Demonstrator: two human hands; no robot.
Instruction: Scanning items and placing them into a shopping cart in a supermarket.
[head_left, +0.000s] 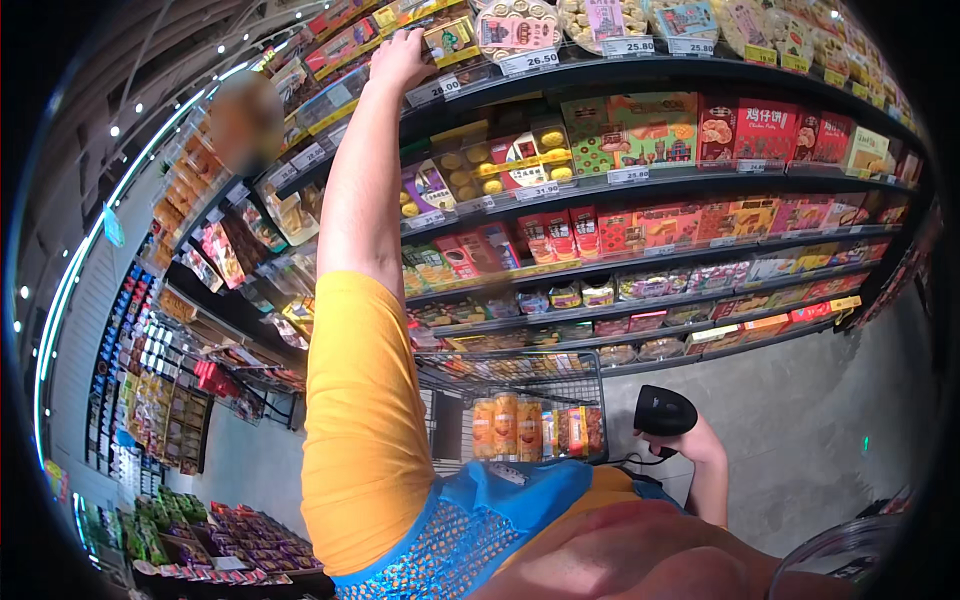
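My left hand (400, 58) reaches up to the top shelf of a store rack, its fingers at the edge of a row of packaged snacks. A yellow-banded snack package (451, 39) lies just to its right; whether the hand grips anything cannot be made out. Round clear tubs of pastries (517, 31) stand further right on that shelf. Low at my right side, my right hand (703, 442) holds a black handheld barcode scanner (664, 411). A wire shopping cart (602, 382) before me carries three orange snack packs (506, 426) and several red-and-yellow packs (577, 431).
Lower shelves hold boxed pastries (652, 131), red boxes (559, 236) and jars (598, 292). Grey floor (780, 420) lies right of the cart. At the left stand bread packs (196, 154) and a produce-aisle display of purple packets (262, 540). A cable (630, 459) hangs near the scanner.
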